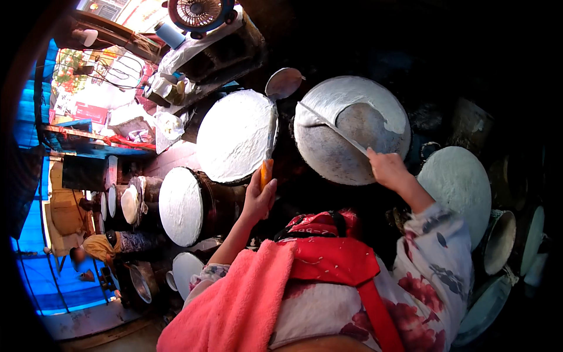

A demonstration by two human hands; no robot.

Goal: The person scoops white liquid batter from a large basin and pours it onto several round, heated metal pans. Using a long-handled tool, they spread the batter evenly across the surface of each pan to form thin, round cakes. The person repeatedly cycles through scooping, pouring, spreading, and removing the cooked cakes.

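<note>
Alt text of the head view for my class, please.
A person's right hand holds a thin stick across a round pan partly coated white; the left hand grips an orange-handled tool beside a white disc. More white discs appear nearby.

- Your left hand [257, 200]: raised left of centre; fingers curled into a firm grip, thumb on the inner side.
- Your left forearm [233, 239]: bare, slanting up and to the right from the lower edge; wrist nearly straight.
- Your right hand [389, 170]: slightly farther forward than the left, closed in a grip, back of the hand uppermost (finger detail small).
- Your right forearm [417, 196]: bare near the wrist, angled inward, up and to the left.
- Both hands: well apart.
</note>
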